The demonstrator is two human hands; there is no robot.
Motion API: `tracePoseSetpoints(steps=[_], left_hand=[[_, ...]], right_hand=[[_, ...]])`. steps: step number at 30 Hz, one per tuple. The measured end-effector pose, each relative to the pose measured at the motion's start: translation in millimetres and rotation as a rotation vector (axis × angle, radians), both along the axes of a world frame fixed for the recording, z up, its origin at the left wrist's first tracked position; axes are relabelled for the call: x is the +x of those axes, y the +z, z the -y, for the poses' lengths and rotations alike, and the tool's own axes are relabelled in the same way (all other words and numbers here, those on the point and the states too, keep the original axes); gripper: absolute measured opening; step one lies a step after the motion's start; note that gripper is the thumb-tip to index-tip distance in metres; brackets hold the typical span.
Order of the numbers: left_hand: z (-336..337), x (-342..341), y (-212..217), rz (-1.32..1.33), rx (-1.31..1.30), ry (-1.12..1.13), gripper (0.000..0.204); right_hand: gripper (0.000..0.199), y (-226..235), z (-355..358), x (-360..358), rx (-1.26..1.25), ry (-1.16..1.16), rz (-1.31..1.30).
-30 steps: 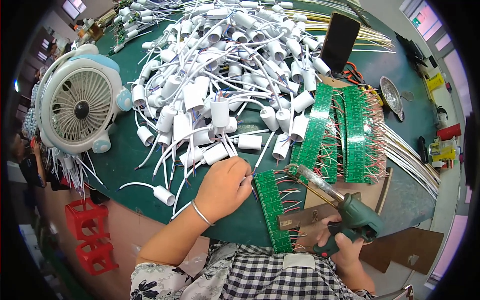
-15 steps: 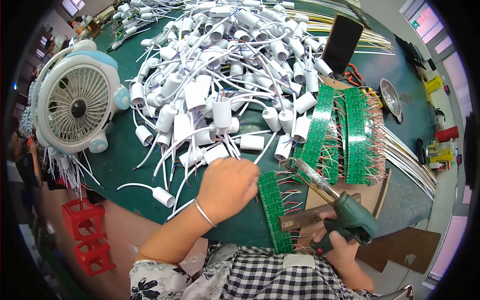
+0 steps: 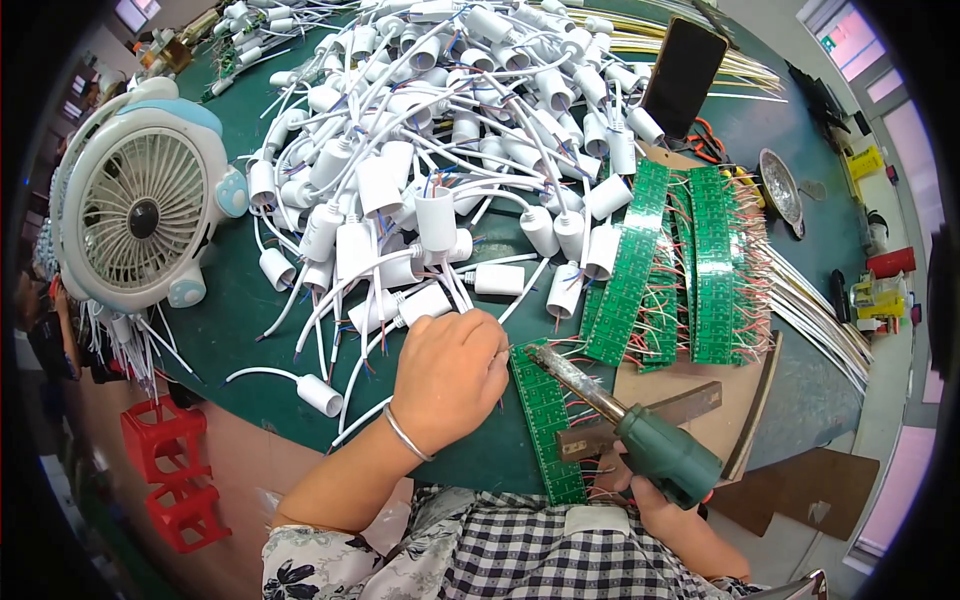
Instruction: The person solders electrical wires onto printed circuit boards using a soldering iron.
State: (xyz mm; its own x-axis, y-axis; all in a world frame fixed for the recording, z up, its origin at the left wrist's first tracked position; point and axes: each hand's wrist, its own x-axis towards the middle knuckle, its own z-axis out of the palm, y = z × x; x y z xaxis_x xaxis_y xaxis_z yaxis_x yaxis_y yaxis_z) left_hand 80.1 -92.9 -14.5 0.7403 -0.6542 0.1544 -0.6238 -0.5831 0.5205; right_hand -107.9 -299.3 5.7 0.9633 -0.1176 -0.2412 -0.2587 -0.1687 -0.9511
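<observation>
My left hand (image 3: 450, 375), a metal bangle on its wrist, has curled fingers beside the top corner of a green circuit board strip (image 3: 543, 420). What the fingertips pinch, if anything, is hidden behind the hand. My right hand (image 3: 660, 510) is closed round the dark green handle of a soldering gun (image 3: 665, 450). Its tip points to the upper end of the strip, close to my left fingers; I cannot tell whether it touches. Red and white wires stick out along the strip's right side. A dark flat bar (image 3: 640, 421) lies across the strip's lower part.
Many white lamp sockets (image 3: 437, 220) with cables heap up ahead. More wired circuit boards (image 3: 712, 270) lie on cardboard to the right, near a phone (image 3: 684, 80), red-handled pliers (image 3: 708, 142) and a metal dish (image 3: 780, 193). A fan (image 3: 143, 215) stands left, above red stools (image 3: 165, 440).
The soldering gun has swung lower and left, its tip now over the strip's upper end instead of above it. My left hand has shifted slightly left; its fingers stay curled.
</observation>
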Motion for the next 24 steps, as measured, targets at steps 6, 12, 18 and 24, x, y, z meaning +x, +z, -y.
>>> tracePoseSetpoints(steps=[6,12,18,24], left_hand=[[0.3,0.3,-0.3,0.009,-0.007,-0.003,0.010],[-0.1,0.8,-1.2,0.001,-0.014,-0.010,0.011],[2.6,0.0,-0.7,0.027,0.005,-0.007,0.012],[2.0,-1.2,-2.4,0.039,0.007,0.008,0.013]], right_hand=[[0.023,-12.8,-0.2,-7.7,-0.058,-0.049,0.012],[0.024,-10.5,-2.5,-4.2,-0.055,-0.067,-0.059],[0.023,-6.7,-2.4,-3.1,-0.041,-0.085,-0.066],[0.023,-15.5,-2.0,-5.4,-0.047,-0.046,0.024]])
